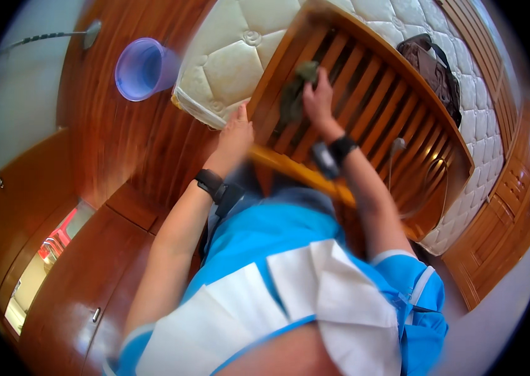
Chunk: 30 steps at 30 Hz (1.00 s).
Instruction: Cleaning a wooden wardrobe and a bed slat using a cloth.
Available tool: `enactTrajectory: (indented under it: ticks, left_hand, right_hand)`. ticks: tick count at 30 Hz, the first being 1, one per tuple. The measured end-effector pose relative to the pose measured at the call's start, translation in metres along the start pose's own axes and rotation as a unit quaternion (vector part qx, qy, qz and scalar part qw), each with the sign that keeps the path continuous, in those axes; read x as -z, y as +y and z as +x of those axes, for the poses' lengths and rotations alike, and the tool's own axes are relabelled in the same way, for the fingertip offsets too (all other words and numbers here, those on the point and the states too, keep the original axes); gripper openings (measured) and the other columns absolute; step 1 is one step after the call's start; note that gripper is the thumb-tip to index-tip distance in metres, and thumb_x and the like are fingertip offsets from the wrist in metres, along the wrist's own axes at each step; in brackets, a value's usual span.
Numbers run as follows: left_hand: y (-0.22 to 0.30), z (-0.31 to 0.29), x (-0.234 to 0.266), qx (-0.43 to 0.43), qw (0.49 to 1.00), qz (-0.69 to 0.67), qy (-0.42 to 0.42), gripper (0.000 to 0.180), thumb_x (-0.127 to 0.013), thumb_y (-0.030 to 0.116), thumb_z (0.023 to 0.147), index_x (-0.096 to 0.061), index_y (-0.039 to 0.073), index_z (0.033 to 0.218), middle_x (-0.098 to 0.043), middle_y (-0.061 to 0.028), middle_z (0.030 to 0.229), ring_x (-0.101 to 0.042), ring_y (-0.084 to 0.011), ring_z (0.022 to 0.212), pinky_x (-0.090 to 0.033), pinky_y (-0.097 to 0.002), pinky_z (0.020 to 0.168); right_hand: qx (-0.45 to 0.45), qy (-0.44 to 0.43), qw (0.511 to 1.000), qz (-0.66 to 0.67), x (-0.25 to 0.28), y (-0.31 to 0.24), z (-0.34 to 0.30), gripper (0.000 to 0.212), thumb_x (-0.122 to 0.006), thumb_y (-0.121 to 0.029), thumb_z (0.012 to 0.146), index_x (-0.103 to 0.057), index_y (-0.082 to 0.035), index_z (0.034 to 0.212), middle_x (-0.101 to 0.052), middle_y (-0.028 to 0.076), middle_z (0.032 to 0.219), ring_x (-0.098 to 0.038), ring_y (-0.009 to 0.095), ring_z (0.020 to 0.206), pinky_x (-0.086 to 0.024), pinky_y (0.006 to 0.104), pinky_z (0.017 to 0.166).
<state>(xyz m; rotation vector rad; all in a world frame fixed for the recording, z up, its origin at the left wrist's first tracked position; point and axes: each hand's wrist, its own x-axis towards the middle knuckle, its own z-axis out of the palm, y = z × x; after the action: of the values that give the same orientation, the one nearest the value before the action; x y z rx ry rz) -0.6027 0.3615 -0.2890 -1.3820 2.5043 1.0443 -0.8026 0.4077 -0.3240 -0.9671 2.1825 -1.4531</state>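
A slatted wooden panel (365,88) with a raised rim lies in front of me, partly over a cream quilted mattress. My left hand (236,139) grips the panel's left edge near its lower corner, the fingers pointing away from me. Bunched in my right hand (320,103) is a dark green cloth (293,97), pressed against the slats on the panel's left part. Motion blurs the cloth a little. Both wrists wear black bands, with small dark devices hanging beside them.
The quilted mattress (227,62) reaches behind and right of the panel. A dark brown bag (431,72) rests on it. On the slats lies a thin cable (445,182) with a pale plug (398,145). A purple bucket (141,70) stands left on the wooden floor. Brown cabinets (83,301) flank me.
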Motion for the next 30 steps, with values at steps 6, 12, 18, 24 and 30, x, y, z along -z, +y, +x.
enactTrajectory:
  ticks: [6, 12, 18, 24, 30]
  left_hand:
    - [0.012, 0.003, 0.009, 0.011, 0.999, -0.030, -0.043, 0.047, -0.044, 0.008, 0.078, -0.024, 0.002, 0.119, -0.040, -0.0258, 0.113, -0.042, -0.0404, 0.101, -0.036, -0.0416, 0.084]
    - [0.004, 0.001, 0.008, 0.019, 0.999, -0.029, -0.039, 0.047, -0.044, 0.007, 0.077, -0.023, 0.001, 0.119, -0.040, -0.0255, 0.113, -0.040, -0.0392, 0.104, -0.034, -0.0409, 0.086]
    - [0.003, 0.002, 0.007, 0.014, 0.998, -0.028, -0.046, 0.048, -0.044, 0.007, 0.077, -0.023, 0.001, 0.120, -0.040, -0.0258, 0.113, -0.040, -0.0400, 0.103, -0.035, -0.0411, 0.086]
    - [0.013, 0.000, 0.014, 0.031, 0.997, -0.028, -0.068, 0.048, -0.044, 0.011, 0.079, -0.023, 0.004, 0.121, -0.042, -0.0260, 0.111, -0.043, -0.0397, 0.101, -0.036, -0.0430, 0.083]
    - [0.017, 0.001, 0.015, -0.024, 0.998, -0.041, -0.038, 0.047, -0.045, 0.014, 0.079, -0.024, 0.004, 0.120, -0.044, -0.0257, 0.109, -0.043, -0.0389, 0.101, -0.035, -0.0419, 0.084]
  right_hand:
    - [0.183, 0.030, 0.928, -0.322, -0.020, 0.021, 0.083, 0.031, -0.050, -0.007, 0.070, -0.052, -0.005, 0.100, -0.048, 0.014, 0.107, -0.047, 0.033, 0.094, -0.041, 0.0364, 0.079]
    - [0.259, -0.101, 0.921, -0.272, -0.016, 0.013, 0.032, 0.036, -0.052, -0.001, 0.060, -0.055, -0.005, 0.096, -0.049, 0.012, 0.106, -0.047, 0.030, 0.097, -0.042, 0.0352, 0.080]
    - [0.270, -0.367, 0.881, -0.132, -0.017, -0.011, -0.079, 0.029, -0.054, -0.004, 0.060, -0.057, -0.007, 0.088, -0.053, 0.009, 0.099, -0.050, 0.024, 0.093, -0.041, 0.0341, 0.082]
    - [0.373, -0.227, 0.865, -0.246, -0.013, 0.000, -0.049, 0.023, -0.053, -0.011, 0.065, -0.057, -0.011, 0.088, -0.054, 0.006, 0.096, -0.050, 0.020, 0.092, -0.033, 0.0406, 0.087]
    - [0.272, -0.016, 0.891, -0.364, 0.014, 0.018, 0.046, 0.023, -0.051, -0.010, 0.066, -0.056, -0.012, 0.088, -0.054, 0.005, 0.094, -0.052, 0.019, 0.088, -0.037, 0.0389, 0.078]
